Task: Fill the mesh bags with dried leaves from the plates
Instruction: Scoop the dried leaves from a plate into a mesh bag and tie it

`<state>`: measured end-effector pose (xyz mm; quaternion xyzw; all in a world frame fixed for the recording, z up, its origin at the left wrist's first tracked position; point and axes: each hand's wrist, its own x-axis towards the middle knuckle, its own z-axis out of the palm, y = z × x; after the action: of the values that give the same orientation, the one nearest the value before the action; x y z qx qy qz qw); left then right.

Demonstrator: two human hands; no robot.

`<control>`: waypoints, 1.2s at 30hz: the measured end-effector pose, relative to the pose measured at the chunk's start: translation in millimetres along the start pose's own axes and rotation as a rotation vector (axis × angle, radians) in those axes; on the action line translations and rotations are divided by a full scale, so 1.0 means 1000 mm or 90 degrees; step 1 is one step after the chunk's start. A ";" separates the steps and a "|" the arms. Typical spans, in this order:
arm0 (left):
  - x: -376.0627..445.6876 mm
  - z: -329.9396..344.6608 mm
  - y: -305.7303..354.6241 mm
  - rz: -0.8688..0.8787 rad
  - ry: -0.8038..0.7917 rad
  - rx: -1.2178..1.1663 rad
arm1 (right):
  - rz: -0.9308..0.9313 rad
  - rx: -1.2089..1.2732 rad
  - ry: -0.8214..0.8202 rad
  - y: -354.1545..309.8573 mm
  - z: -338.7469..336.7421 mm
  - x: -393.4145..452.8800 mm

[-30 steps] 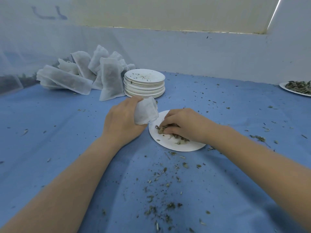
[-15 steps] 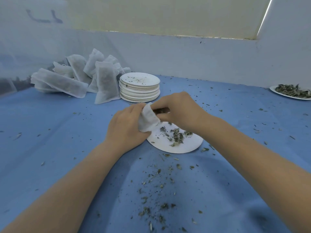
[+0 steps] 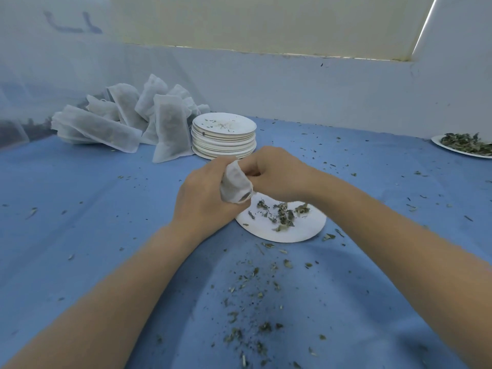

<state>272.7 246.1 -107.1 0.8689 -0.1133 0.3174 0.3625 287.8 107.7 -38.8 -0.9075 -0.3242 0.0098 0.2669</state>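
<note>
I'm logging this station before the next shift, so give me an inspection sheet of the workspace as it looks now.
Surface: blue cloth strewn with leaf crumbs.
Job's things: small mesh bag held above the near plate, which holds some dried leaves; far plate heaped with leaves.
Clutter: pile of filled bags; stack of plates beside it.
Grippers: left hand grips the bag; right hand is curled at its mouth, what it pinches is hidden.
Cables: nothing seen.
Surroundings: pale wall behind; sheer netting at left.
</note>
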 end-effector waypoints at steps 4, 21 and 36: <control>0.002 -0.003 -0.002 0.012 -0.018 0.064 | -0.012 0.084 -0.020 0.009 -0.021 -0.013; -0.001 -0.002 -0.010 -0.002 -0.049 0.106 | 0.016 -0.148 -0.015 0.060 0.005 -0.036; -0.001 -0.003 -0.012 -0.011 -0.061 0.105 | 0.092 -0.103 -0.094 0.043 0.018 -0.038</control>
<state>276.1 256.7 -113.2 0.9109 -0.0968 0.2806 0.2867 279.2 66.2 -81.4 -0.9439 -0.2766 0.0691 0.1667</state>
